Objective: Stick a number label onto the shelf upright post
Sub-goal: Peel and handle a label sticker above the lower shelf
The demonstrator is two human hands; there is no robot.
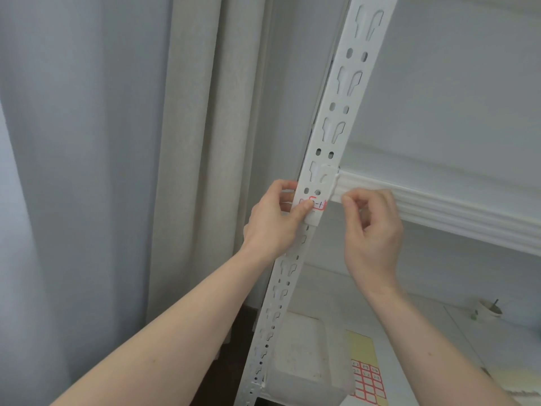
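A white perforated shelf upright post (pixel 336 118) runs from the top right down to the bottom middle. A small white number label with a red border (pixel 319 204) lies on the post's face just below the shelf joint. My left hand (pixel 275 221) wraps around the post's left edge, and its thumb presses on the left part of the label. My right hand (pixel 371 230) hovers just right of the post with fingers curled, fingertips together, and I see nothing between them.
A white shelf beam (pixel 439 209) runs right from the post. Below lie a translucent plastic box (pixel 304 364), a yellow sheet with several red-bordered labels (pixel 367 382) and a small cup (pixel 489 310). Grey and beige curtains (pixel 117 171) hang at the left.
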